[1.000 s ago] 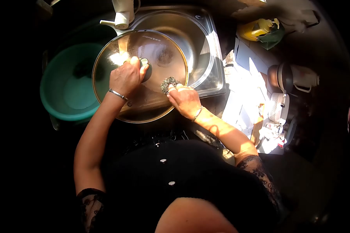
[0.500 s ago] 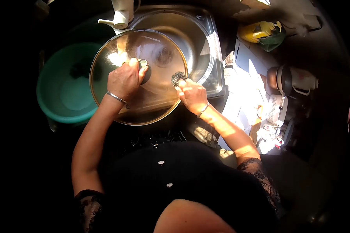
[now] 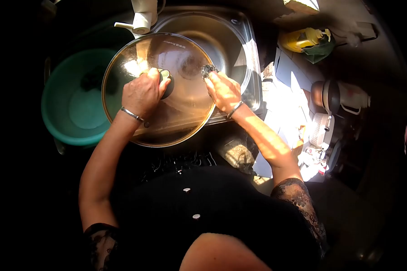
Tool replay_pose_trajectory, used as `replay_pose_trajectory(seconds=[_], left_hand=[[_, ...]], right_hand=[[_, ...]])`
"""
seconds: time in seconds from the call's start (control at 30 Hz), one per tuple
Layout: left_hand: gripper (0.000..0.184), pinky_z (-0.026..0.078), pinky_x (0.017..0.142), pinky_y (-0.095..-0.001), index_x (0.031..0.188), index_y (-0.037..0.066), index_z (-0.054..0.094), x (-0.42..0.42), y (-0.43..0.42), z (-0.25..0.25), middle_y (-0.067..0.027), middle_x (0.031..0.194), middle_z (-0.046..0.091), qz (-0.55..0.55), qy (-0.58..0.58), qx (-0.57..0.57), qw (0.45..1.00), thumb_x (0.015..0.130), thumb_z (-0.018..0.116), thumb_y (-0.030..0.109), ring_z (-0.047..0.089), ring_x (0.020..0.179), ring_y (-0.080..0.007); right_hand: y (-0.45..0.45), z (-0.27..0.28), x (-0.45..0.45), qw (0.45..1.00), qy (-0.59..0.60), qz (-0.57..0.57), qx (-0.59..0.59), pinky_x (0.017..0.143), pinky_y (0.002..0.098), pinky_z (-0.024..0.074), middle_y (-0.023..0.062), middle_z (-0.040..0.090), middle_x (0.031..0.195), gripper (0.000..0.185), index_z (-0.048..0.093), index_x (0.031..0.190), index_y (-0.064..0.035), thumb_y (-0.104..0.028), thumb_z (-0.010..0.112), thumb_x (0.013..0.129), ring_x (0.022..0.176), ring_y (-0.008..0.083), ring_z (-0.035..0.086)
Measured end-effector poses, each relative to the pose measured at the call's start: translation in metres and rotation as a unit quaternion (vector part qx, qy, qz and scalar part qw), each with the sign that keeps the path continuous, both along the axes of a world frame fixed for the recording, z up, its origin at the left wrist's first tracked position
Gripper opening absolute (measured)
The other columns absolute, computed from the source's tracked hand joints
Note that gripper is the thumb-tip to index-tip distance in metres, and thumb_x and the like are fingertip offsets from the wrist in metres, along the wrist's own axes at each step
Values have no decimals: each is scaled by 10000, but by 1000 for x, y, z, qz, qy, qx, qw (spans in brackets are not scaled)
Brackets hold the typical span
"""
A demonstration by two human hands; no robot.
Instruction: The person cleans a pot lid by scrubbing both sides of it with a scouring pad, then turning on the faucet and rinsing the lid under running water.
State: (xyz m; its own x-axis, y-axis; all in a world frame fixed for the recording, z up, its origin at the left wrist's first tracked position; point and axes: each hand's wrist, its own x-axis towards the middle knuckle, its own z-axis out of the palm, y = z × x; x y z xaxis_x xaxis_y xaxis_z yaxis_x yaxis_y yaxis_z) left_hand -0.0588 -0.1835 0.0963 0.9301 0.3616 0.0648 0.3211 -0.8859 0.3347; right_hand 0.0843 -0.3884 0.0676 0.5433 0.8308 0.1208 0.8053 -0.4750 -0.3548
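A large round glass pot lid (image 3: 185,99) with a metal rim is held over the sink. My left hand (image 3: 142,92) is closed around the dark knob (image 3: 168,88) at its middle. In my right hand (image 3: 224,92) is a steel wool scrubber (image 3: 208,71), pinched in the fingers against the lid's right rim. Through the clear glass, part of the steel sink (image 3: 230,49) shows beneath.
A green basin (image 3: 54,108) stands left of the sink, with a dark thing inside. The white tap (image 3: 142,22) is behind the lid. To the right are a yellow pump bottle (image 3: 303,39), a white pitcher (image 3: 353,97) and a perforated white container (image 3: 321,128).
My right hand has moved the scrubber up along the lid's right rim. The lid and my left hand have shifted slightly left.
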Motion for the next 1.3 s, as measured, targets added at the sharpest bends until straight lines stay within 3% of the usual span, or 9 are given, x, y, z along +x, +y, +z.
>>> replay_pose_trajectory(seconds=[0.1,0.2,0.27,0.37,0.43,0.53,0.83,1.07,1.3], left_hand=[[359,505,540,-407,785,65,536,-2,-3,-3,-145,685,620,-1,5,2,1000,870,552,414,630,630,-320],[358,505,533,-401,784,68,535,-1,0,-2,-141,677,619,5,-10,14,1000,869,553,415,631,622,-314],[353,504,527,-394,782,71,532,-1,-3,0,-138,667,617,12,6,9,1000,866,557,413,631,617,-308],[349,505,528,-392,785,68,535,-1,-1,-3,-139,669,619,2,-7,6,1000,864,562,407,632,615,-303],[348,506,529,-392,787,67,538,-2,0,-5,-140,670,619,-7,-15,4,1000,863,564,406,633,615,-303],[360,505,543,-398,825,50,533,2,2,1,-150,731,623,-8,14,-7,1000,880,534,406,629,644,-319],[364,505,529,-395,789,67,542,1,1,-4,-139,673,619,3,-8,3,1000,866,552,423,632,611,-308],[366,508,531,-393,795,67,545,0,0,0,-139,682,615,-2,1,7,1000,869,549,425,635,620,-306],[374,513,554,-412,826,60,543,0,-1,-5,-155,719,625,3,-6,11,1000,882,530,430,636,638,-330]], right_hand=[[60,1,46,995,8,-35,-89,683,452,477,136,601,837,199,501,917,-82,-277,461,928,796,352,592],[42,-5,31,1000,-4,-9,-11,679,452,477,130,600,841,189,498,882,-80,-266,492,912,792,344,597],[-4,2,1,1000,6,14,11,655,413,498,125,608,856,162,563,987,-83,-194,562,869,769,323,611],[-34,0,-27,999,10,-8,-37,640,399,504,123,601,828,194,579,1015,-76,-176,591,849,728,319,614],[-6,3,-5,1000,4,-8,-13,633,416,498,104,567,770,144,538,875,-99,-235,582,855,708,310,598],[66,8,50,994,32,-25,-104,715,464,470,151,606,858,176,514,924,-80,-248,463,912,820,359,600],[-21,1,-10,998,0,62,29,602,403,501,99,569,760,135,540,911,-106,-181,616,826,687,281,597],[101,-6,77,992,8,60,-111,720,462,463,143,606,895,220,503,973,-79,-288,453,925,851,361,587],[-12,2,-16,999,26,13,-46,671,426,489,117,576,821,139,531,921,-110,-241,552,879,776,315,614]])
